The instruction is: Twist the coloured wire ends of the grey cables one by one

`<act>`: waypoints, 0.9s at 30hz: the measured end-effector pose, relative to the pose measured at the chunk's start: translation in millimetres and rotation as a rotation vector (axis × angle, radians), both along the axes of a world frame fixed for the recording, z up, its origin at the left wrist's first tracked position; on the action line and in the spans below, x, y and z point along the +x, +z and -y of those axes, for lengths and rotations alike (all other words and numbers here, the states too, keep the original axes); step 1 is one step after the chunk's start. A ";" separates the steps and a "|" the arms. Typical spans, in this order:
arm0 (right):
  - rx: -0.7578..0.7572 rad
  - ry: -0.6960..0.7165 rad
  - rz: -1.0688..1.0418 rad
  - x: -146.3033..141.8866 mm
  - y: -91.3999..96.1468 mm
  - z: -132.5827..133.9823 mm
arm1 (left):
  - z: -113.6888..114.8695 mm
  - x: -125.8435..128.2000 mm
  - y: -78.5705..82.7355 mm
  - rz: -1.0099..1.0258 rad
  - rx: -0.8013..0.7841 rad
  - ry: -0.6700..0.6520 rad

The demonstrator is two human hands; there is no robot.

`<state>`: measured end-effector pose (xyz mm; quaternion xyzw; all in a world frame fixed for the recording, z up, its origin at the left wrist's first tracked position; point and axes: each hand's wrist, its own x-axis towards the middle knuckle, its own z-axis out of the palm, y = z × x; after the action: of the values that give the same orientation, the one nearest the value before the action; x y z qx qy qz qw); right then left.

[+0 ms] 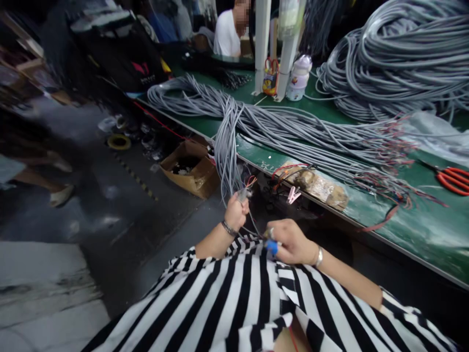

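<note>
My left hand is closed around the end of a grey cable whose red and orange wire ends stick out above my fingers. That cable belongs to a thick bundle of grey cables hanging over the edge of the green workbench. My right hand is closed on a small tool with a blue tip, held just above my striped lap. A thin wire runs between the two hands.
More grey cable lies across the bench, with a large coil at the back right. Red-handled scissors lie at the right. A cardboard box sits on the floor. Another person in a white shirt sits far back.
</note>
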<state>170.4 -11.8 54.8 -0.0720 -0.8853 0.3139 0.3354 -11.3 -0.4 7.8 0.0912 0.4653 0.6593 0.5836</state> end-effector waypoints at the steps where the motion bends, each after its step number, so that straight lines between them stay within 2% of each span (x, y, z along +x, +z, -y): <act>1: -0.084 -0.070 -0.036 1.9 -2.7 -2.6 | 0.1 -3.3 0.3 0.014 0.068 -0.009; 4: -0.355 -0.309 -0.141 7.5 -17.1 -12.7 | 7.4 -5.5 -0.8 0.059 0.238 -0.072; 8: -0.605 -0.473 -0.149 2.1 -27.5 -14.8 | 18.1 -0.5 -9.8 0.069 0.319 -0.163; 11: -0.807 -0.489 -0.197 -9.0 -21.3 -10.5 | 21.2 1.2 -17.5 0.014 0.335 -0.195; 16: -1.140 -0.385 -0.207 -19.6 -7.2 -7.5 | 23.8 1.5 -21.8 -0.064 0.308 -0.236; 20: -1.275 -0.393 -0.185 -23.9 -3.3 -8.3 | 25.8 1.4 -23.9 -0.116 0.298 -0.266; 27: -1.310 -0.404 -0.167 -29.9 -3.9 -13.8 | 26.1 -0.9 -28.9 -0.177 0.307 -0.293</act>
<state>140.5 2.1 50.9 -0.3989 -0.4538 0.7199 0.3416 -12.2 -26.5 -21.1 0.3030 0.3905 0.6201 0.6092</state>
